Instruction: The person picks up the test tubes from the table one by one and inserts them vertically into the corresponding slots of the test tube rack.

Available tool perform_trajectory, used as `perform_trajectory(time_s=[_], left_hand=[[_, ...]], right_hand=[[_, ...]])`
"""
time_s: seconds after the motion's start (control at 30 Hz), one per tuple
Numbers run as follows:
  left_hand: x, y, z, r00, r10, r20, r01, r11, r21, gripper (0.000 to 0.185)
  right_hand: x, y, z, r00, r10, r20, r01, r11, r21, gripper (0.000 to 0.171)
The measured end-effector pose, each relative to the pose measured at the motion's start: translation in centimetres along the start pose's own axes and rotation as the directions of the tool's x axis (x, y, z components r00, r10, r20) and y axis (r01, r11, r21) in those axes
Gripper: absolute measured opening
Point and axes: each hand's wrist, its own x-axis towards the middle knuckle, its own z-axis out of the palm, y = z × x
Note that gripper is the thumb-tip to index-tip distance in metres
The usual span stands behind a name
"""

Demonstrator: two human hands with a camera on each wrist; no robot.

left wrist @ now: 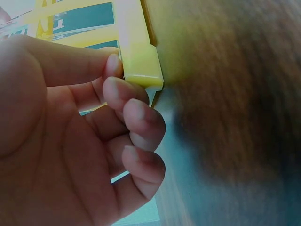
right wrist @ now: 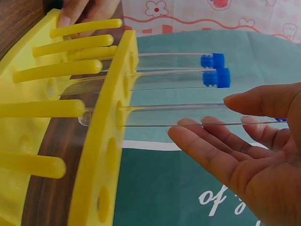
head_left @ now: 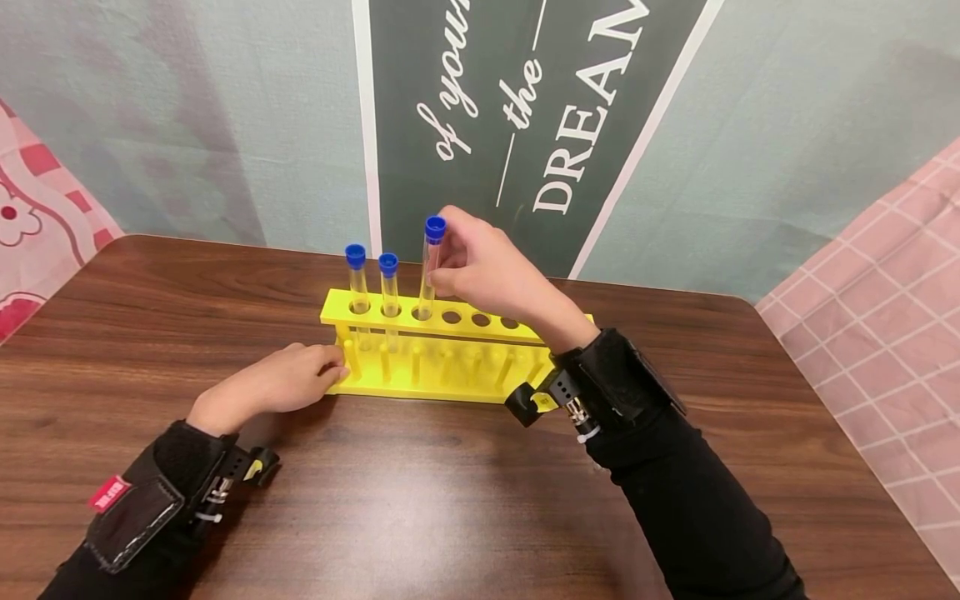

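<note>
In the head view, a clear, blue-capped test tube (head_left: 427, 271) is pinched in the right hand (head_left: 487, 262), its lower end set in the 3rd hole from the left of a yellow rack (head_left: 450, 330). At 9 o'clock from it, 2 more tubes (head_left: 360, 287) are seated in the 1st and 2nd holes. On the wooden table (head_left: 375, 483), the rack's 9 o'clock end is met by the left hand (head_left: 300, 379).

In the left wrist view, that end appears to be lightly pinched, presumably for steadiness, though the contact is partly hidden.

In the right wrist view, the tube is gripped narrowly along its upper part, likely for alignment; its rounded end is shown past the upper bar, short of the base.
</note>
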Motion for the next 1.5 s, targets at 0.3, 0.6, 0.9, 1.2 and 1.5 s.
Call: perform_trajectory(time_s=[0.3,0.6,0.9,1.2,1.5], left_hand=[[0.0,0.0,-0.2,1.000,-0.009,0.007,0.009,1.000,0.000,0.017],[0.1,0.2,-0.3,1.000,-0.005,0.008,0.005,1.000,0.003,0.018],[0.2,-0.1,-0.2,1.000,-0.015,-0.001,0.015,1.000,0.003,0.015],[0.1,0.1,-0.3,1.000,-0.013,0.010,0.013,1.000,-0.004,0.017],[0.1,-0.1,-0.1,1.000,-0.013,0.006,0.013,1.000,0.002,0.017]], right_hand=[[0.1,0.7,0.5,0.997,0.067,0.042,-0.067,0.998,-0.007,0.017],[0.4,1.0,0.8,0.996,0.075,0.055,-0.074,0.997,-0.020,0.017],[0.6,1.3,1.0,0.990,0.122,0.074,-0.120,0.992,-0.027,0.014],[0.6,1.4,1.2,0.987,0.141,0.080,-0.134,0.987,-0.091,0.013],[0.5,1.6,1.6,0.988,0.131,0.081,-0.122,0.987,-0.108,0.010]])
